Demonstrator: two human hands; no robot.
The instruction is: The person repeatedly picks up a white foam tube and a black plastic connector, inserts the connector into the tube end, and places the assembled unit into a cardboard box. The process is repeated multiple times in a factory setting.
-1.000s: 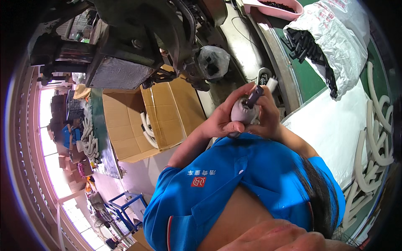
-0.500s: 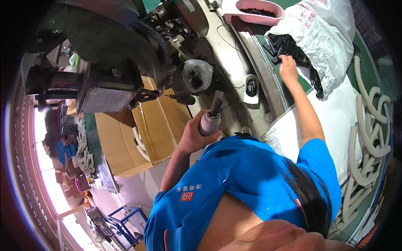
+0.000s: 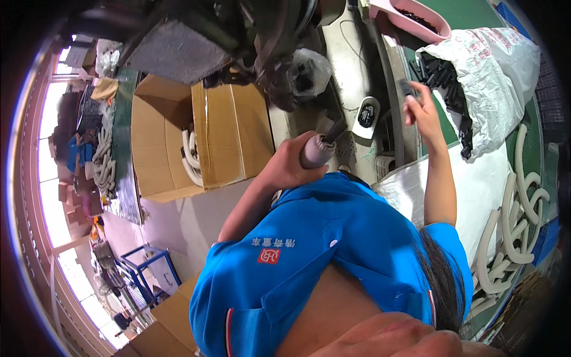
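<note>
My left hand (image 3: 288, 163) is wrapped round a pale grey padded tube (image 3: 316, 152). From the tube's end juts a dark strip-like piece (image 3: 337, 130), with a lighter flat bit beside it. On the other side, my right hand (image 3: 426, 116) pinches a small black plastic part (image 3: 408, 89) between thumb and fingers. The part is blurred, so its exact shape is unclear. Just right of that hand lies a white woven sack (image 3: 499, 83), its mouth spilling black plastic parts (image 3: 449, 83) onto the green bench.
A dark machine (image 3: 178, 50) stands at the upper left, with a cardboard box (image 3: 232, 134) below it. A pink scoop-shaped tub (image 3: 444, 34) sits beyond the sack. Curved grey tubes (image 3: 491, 250) are piled at the right, and a white tray (image 3: 363, 132) holds black pieces.
My right hand has lifted away from the sack's mouth with a small black part in its fingers. The left hand still grips the tube. The whole view has shifted.
</note>
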